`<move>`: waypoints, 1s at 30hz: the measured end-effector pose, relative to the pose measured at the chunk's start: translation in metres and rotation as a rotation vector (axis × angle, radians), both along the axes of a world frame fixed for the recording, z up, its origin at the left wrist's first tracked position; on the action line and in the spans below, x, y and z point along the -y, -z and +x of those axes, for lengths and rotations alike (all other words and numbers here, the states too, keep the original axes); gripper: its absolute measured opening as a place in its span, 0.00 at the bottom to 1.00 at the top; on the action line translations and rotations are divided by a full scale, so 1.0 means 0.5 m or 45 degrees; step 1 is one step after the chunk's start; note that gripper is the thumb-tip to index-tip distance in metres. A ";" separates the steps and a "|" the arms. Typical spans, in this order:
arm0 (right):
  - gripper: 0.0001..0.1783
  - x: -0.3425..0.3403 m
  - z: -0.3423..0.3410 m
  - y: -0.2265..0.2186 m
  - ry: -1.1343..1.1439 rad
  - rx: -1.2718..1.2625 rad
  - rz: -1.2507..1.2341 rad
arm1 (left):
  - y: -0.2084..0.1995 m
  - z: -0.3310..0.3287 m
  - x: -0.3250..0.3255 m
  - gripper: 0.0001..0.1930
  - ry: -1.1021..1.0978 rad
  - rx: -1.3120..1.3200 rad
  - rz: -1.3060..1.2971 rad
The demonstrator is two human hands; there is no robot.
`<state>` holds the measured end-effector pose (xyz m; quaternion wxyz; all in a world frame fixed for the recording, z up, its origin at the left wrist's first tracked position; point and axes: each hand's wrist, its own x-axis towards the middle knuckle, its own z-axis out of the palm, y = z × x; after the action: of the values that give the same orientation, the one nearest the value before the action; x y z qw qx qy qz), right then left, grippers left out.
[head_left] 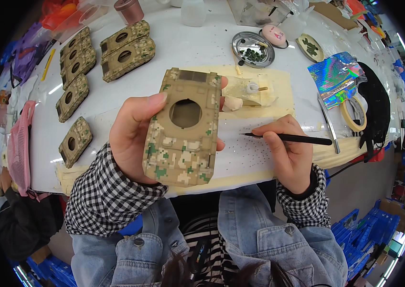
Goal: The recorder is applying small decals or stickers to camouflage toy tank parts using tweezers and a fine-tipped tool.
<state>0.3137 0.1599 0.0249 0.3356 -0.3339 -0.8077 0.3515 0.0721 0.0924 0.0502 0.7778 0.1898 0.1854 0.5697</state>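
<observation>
Lying upper left: six matching shells (140, 53) in tan and green camouflage, most with their round openings facing up, on the white table (178, 48); a thin yellow stick (48, 64) is near them, and a pink mesh bag (21, 148) hangs over the table's left edge.
Left hand: left of the middle of the frame, this hand (133, 131) rises from a checkered cuff (111, 191), thumb pressed along the upper left edge, fingers behind, with fingertips showing past the right edge; it grasps the held shell.
Held shell: in the middle of the frame, this camouflage piece (178, 158) is raised between the two hands, against the left palm and left of the right hand, its round opening facing the camera.
Right hand: right of the middle, bent inward, this hand (291, 155) pinches a slim black tool (303, 139) between thumb and fingers, its tip pointing left at the shell but apart from it.
Right side: a metal dish (273, 51) of green bits, upper right; tweezers (328, 124) and a tape roll (343, 115) farther right.
</observation>
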 end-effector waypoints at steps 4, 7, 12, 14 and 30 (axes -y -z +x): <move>0.05 0.000 0.000 -0.002 0.003 0.003 -0.017 | -0.001 0.000 0.000 0.31 0.016 0.010 -0.007; 0.05 0.000 0.000 -0.001 0.002 0.004 -0.015 | 0.002 -0.001 0.000 0.31 0.025 0.040 0.008; 0.05 0.002 -0.001 0.000 0.006 -0.007 -0.018 | -0.001 0.000 -0.001 0.32 0.013 0.025 -0.007; 0.05 0.002 -0.001 0.000 0.008 -0.010 -0.018 | -0.001 0.001 -0.001 0.32 0.004 0.022 0.015; 0.13 -0.009 -0.020 -0.085 -0.013 -0.502 0.180 | -0.013 0.024 -0.003 0.31 -0.204 -0.043 -0.144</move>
<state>0.3035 0.1641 0.0675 0.5080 -0.2302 -0.7506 0.3543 0.0839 0.0940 0.0566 0.7359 0.1398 0.2450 0.6156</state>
